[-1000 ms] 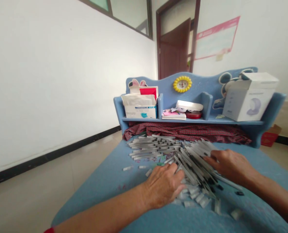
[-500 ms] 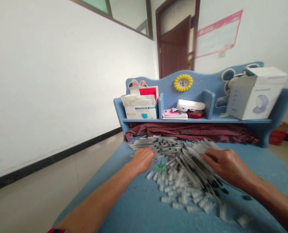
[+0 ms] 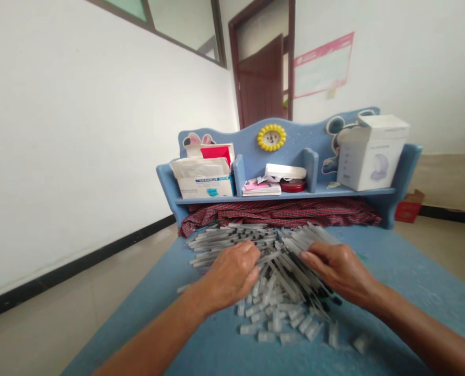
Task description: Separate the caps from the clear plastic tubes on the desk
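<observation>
My left hand (image 3: 234, 274) is closed in front of the left-hand pile of clear pens (image 3: 212, 243). A slim translucent pen (image 3: 269, 257) sticks out from its fingertips towards the right. My right hand (image 3: 340, 269) is closed too, thumb against the bent fingers, at the edge of a second heap of clear pens (image 3: 291, 271) with dark inner parts. What its fingertips pinch, if anything, is hidden. Many short translucent pen caps (image 3: 275, 318) lie loose in front of the pens, on the blue table (image 3: 201, 342).
A checked cloth (image 3: 279, 211) lies along the table's back. Above it, the blue shelf (image 3: 252, 198) holds a mask box (image 3: 205, 185), papers (image 3: 262, 189), a red round tin (image 3: 292, 186) and a white carton (image 3: 373, 156). A yellow flower-shaped clock (image 3: 271, 138) is on the backboard.
My view has turned slightly to the right. My left hand has come nearer, now with a pen showing at its fingertips. The right hand stays beside the right pen heap.
</observation>
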Available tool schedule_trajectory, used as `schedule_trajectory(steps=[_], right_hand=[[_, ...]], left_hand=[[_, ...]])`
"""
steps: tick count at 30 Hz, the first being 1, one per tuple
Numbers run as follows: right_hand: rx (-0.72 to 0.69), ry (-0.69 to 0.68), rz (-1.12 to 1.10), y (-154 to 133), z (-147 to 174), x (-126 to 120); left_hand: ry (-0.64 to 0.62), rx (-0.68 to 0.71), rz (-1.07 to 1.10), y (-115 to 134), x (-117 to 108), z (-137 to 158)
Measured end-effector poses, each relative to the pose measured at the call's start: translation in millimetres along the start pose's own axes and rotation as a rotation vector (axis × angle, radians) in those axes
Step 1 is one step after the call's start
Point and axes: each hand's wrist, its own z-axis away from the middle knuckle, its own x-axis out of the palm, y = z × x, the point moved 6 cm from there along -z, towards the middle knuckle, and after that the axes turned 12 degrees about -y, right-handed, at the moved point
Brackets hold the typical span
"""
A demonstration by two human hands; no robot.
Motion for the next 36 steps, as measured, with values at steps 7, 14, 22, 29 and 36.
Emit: schedule_trajectory(steps=[7,14,22,29,36], right_hand=[[0.007,-0.124,-0.339,-0.8,-1.4,7.1],[0.125,-0.307,-0.541,0.4,0.6,19.3],[0.07,-0.348,-0.693,-9.2,2.4,15.3],[0.081,-0.342,-0.633,-5.8,2.0,16.2],[0.121,-0.362,-0.777,-3.8,1.8,21.0]], left_hand=[[0.183,0.17,0.199,32.6,3.2,-3.6],[0.305,0.283,0.39,31.9,8.3,5.7],[0.333,0.308,0.504,28.5,10.2,8.2],[0.351,0.276,0.487,27.5,10.0,7.5],[0.345,0.273,0.468,27.0,12.3,6.3]])
